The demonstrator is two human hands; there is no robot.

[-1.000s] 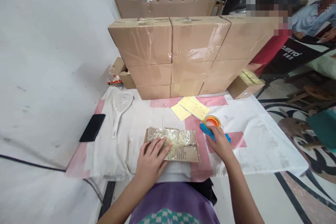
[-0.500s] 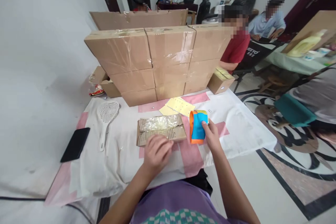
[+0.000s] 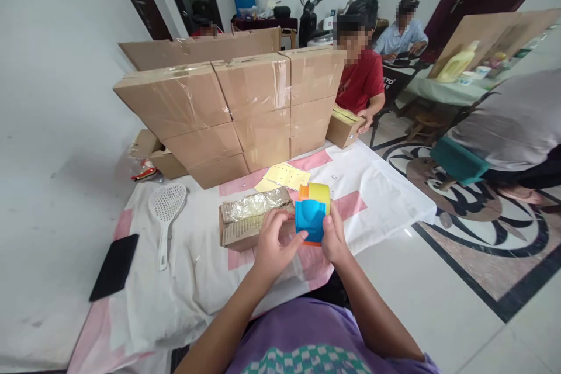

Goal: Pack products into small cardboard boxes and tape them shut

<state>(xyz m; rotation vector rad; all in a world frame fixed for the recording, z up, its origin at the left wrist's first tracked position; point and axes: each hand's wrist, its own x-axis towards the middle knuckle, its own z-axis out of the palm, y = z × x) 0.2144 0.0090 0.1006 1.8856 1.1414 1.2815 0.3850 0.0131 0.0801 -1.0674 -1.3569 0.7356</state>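
I saw the tape dispenser (image 3: pixel 312 212) held up off the table, just above the near edge of the white and pink cloth (image 3: pixel 385 198). Its blue body faced me, with the yellow roll at the top on the far side and an orange part showing at the top left and along the bottom. Its long axis ran roughly up and down, tilted a little away from me.

My right hand (image 3: pixel 333 238) was closed on the dispenser's right side, thumb against the blue face. My left hand (image 3: pixel 274 243) met it from the left, fingertips touching the blue edge, so the dispenser sat between both hands rather than deep in either palm.

Just behind the left hand lay a flat cardboard piece (image 3: pixel 249 223) with clear plastic on it, partly hidden by my fingers. Beyond that were yellow cards (image 3: pixel 284 176), then a wall of taped cardboard boxes (image 3: pixel 236 111) closing off the far side. A white slotted scoop (image 3: pixel 165 216) and a black phone (image 3: pixel 114 266) lay well to the left. A person in a red shirt (image 3: pixel 362 79) sat past the boxes with a hand on a small box (image 3: pixel 344 127).
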